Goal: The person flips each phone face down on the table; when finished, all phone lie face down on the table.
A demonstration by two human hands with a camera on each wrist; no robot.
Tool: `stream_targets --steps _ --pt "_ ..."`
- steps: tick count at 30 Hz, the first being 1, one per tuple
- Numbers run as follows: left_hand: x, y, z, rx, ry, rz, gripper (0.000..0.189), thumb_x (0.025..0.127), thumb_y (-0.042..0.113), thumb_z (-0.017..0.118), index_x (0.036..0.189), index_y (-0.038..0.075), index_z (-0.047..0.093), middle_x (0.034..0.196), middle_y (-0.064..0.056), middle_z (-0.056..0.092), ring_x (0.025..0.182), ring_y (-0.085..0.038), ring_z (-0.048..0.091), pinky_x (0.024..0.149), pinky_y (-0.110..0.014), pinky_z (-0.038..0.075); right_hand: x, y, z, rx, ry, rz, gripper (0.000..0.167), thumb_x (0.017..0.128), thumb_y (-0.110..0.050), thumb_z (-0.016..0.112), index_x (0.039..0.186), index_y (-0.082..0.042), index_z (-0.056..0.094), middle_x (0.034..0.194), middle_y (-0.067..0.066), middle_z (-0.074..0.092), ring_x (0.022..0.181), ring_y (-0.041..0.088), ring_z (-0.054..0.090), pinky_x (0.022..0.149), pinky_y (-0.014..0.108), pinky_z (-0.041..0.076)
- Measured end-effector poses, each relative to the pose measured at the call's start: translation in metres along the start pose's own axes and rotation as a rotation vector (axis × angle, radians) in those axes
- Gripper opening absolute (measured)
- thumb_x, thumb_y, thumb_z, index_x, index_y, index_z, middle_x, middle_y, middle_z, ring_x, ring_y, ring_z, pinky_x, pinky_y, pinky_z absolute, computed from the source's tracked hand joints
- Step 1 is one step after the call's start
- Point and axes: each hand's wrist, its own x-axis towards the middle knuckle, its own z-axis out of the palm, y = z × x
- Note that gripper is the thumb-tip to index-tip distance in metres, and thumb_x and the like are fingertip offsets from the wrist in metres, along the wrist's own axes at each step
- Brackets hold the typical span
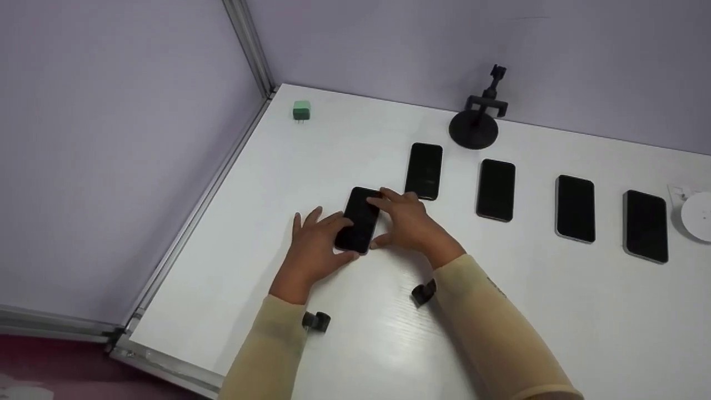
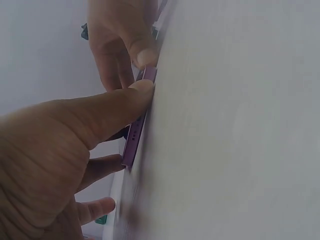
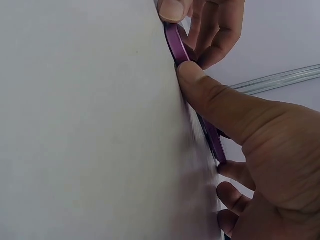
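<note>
A smartphone (image 1: 361,222) with a black screen lies face up on the white table, between both hands. Its purple edge (image 2: 132,145) shows in the left wrist view. My left hand (image 1: 312,249) grips it from the left, thumb on the bottom edge and a fingertip over the screen's left side. From the right, my right hand (image 1: 409,223) holds it, with the thumb by the lower right corner and the fingers at the upper right. In the right wrist view that thumb presses the purple side (image 3: 176,44). The phone's back is hidden.
Just beyond the right hand lies another phone (image 1: 424,171), and several more, including one phone (image 1: 496,190), line up to the right. A black stand (image 1: 474,129) is at the back, a green charger plug (image 1: 301,110) at the back left, a white disc (image 1: 697,216) far right.
</note>
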Motion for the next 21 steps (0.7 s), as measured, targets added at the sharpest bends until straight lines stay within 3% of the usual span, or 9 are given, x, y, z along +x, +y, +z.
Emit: stream_targets --steps 12,21 --pt "0.0003 -0.0044 0.0033 -0.024 0.006 0.010 0.065 0.090 0.043 0.090 0.148 0.023 0.069 0.160 -0.005 0.062 0.162 -0.033 0.037 0.133 -0.072 0.007 0.0024 0.0053 0.0041 0.010 0.051 -0.033 0.097 0.080 -0.045 0.098 0.163 -0.024 0.054 0.177 0.011 0.037 0.147 0.048 0.041 0.124 0.064 0.036" --pt "0.0008 -0.0062 0.0011 0.016 -0.006 0.026 0.067 0.090 0.047 0.087 0.150 0.022 0.069 0.156 -0.006 0.065 0.160 -0.031 0.042 0.134 -0.068 0.007 -0.0002 0.0078 0.0066 0.083 0.087 -0.036 0.097 0.077 -0.047 0.099 0.161 -0.024 0.057 0.177 0.009 0.038 0.157 0.049 0.033 0.130 0.067 0.028"
